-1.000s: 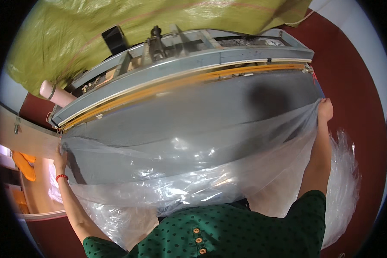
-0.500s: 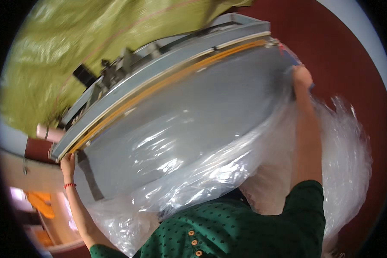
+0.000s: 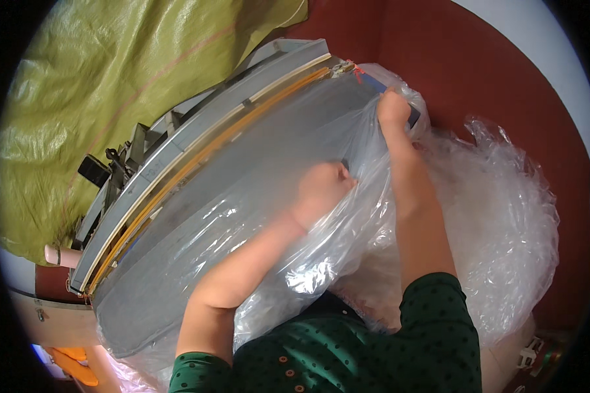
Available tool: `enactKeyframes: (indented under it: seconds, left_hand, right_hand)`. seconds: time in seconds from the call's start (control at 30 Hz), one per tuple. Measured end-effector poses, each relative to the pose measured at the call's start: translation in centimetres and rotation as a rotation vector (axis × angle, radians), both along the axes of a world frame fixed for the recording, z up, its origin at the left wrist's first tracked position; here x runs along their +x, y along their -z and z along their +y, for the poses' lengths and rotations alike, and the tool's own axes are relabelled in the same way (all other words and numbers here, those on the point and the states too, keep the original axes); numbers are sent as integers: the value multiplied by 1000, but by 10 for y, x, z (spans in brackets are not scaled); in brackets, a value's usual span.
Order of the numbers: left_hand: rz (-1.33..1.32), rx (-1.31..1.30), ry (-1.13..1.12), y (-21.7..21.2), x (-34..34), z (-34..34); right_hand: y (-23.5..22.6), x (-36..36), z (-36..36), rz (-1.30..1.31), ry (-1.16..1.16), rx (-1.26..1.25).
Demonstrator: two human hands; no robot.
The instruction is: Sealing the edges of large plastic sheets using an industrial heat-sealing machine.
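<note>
A long grey metal machine (image 3: 177, 147) with a yellow-orange strip runs slantwise across the far side. In front of it, clear plastic film (image 3: 367, 196) lies over a grey panel (image 3: 242, 164) and falls in folds toward me. My right hand (image 3: 394, 111) is closed on bunched film at the panel's far right corner, beside a blue edge. Over the middle of the panel, my left hand (image 3: 324, 190), slightly blurred, is closed on a gathered fold of the same film. Its fingertips are partly hidden.
A yellow-green woven sheet (image 3: 111, 78) covers what lies behind the machine. More crumpled clear film (image 3: 491, 229) piles up at my right, by the dark red wall (image 3: 478, 72). A pink roll (image 3: 62, 255) sticks out at the machine's left end. Orange items (image 3: 75, 367) lie at lower left.
My left hand has left the machine's left end and moved right to grip the film mid-panel. In the view, my right hand and the machine appear shifted left; the film is now pulled into folds.
</note>
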State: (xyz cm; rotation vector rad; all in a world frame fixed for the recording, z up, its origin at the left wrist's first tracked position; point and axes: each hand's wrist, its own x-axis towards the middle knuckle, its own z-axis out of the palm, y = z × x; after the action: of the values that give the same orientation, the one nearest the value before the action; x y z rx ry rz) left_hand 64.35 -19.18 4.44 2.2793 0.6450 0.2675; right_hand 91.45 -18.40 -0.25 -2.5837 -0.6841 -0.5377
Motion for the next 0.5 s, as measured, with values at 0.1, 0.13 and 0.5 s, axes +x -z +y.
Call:
enactKeyframes:
  seconds: [0.1, 0.13, 0.5]
  left_hand:
    - [-158, -43, -72, 23, 14, 13]
    - [-366, -157, -105, 35, 14, 20]
    - [264, -676, 686, -34, -283, -18]
  right_hand:
    - [-4, 1, 1, 6, 3, 4]
    - [-6, -2, 3, 2, -2, 5]
    - [33, 42, -12, -445, -84, -40]
